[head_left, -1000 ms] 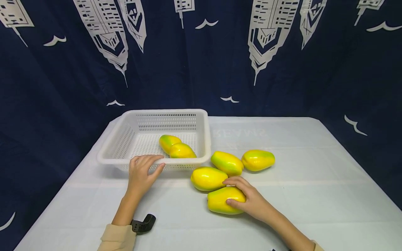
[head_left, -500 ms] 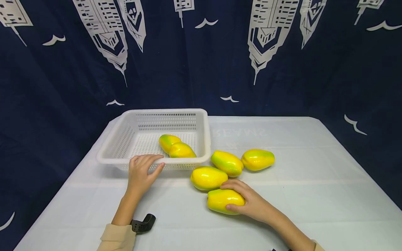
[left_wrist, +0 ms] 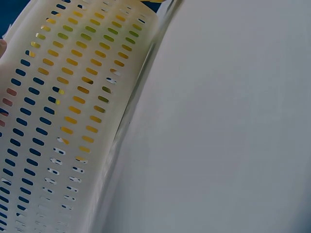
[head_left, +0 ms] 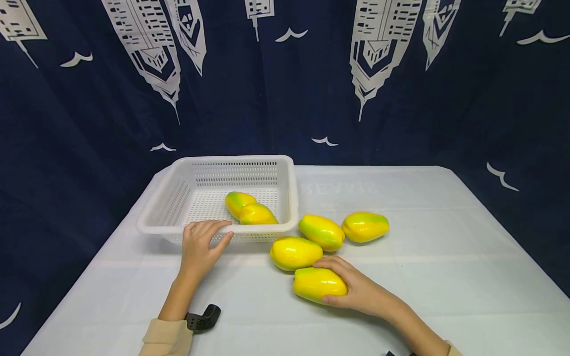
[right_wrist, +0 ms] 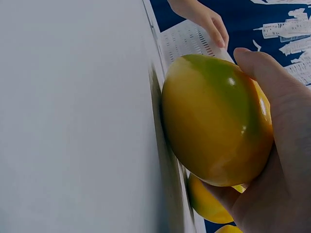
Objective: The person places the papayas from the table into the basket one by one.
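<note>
In the head view, my right hand holds a yellow-green papaya on the table, fingers over its far side and thumb on the near side. The right wrist view shows this papaya close up in the hand. My left hand grips the front rim of a white perforated basket, fingers over the rim and thumb in front. Two papayas lie inside the basket. Another papaya sits just beyond the held one, touching or nearly touching it.
Right of the basket lie two more papayas, one papaya near its corner and another papaya farther right. A white cloth covers the table. Behind it hangs a dark blue printed curtain. A black band circles the left wrist.
My right fingers have shifted slightly toward the left along the papaya and closed round it. The papaya has barely moved. My left hand stays at the basket rim.
</note>
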Demonstrator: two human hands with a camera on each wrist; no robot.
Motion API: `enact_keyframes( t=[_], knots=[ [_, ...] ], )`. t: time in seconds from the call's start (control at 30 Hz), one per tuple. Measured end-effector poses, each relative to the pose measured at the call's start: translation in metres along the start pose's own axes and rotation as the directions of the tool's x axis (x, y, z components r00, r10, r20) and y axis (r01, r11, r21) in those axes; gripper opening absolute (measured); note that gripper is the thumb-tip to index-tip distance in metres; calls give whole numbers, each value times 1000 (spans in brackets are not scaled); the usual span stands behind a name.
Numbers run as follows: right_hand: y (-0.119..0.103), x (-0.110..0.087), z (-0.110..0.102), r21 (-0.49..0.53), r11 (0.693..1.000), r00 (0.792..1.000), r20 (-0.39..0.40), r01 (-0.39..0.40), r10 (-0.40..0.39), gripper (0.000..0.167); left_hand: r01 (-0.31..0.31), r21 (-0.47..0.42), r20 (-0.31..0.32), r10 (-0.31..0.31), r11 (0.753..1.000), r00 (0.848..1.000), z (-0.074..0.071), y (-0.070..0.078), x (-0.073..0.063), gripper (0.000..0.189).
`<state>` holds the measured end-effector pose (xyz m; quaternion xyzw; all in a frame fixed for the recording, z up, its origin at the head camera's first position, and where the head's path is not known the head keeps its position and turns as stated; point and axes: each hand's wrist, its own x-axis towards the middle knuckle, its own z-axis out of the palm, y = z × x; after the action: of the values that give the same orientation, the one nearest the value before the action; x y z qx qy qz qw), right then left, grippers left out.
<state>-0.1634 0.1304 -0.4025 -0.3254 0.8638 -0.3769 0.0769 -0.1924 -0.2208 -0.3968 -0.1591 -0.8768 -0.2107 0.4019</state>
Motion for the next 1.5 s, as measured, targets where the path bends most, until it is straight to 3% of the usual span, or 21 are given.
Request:
enact_keyframes(
  t=[0.5, 1.5],
  knots=[
    [-4, -6, -4, -7, 999, 997, 62, -40, 41, 66, -8, -3, -5, 8, 1000, 1000, 1, 1, -1, 23],
    [-8, -4, -7, 19, 998, 997, 35, -68, 67, 59, -4, -2, -10, 4, 1000, 1000, 0, 1, 0, 24]
  ],
)
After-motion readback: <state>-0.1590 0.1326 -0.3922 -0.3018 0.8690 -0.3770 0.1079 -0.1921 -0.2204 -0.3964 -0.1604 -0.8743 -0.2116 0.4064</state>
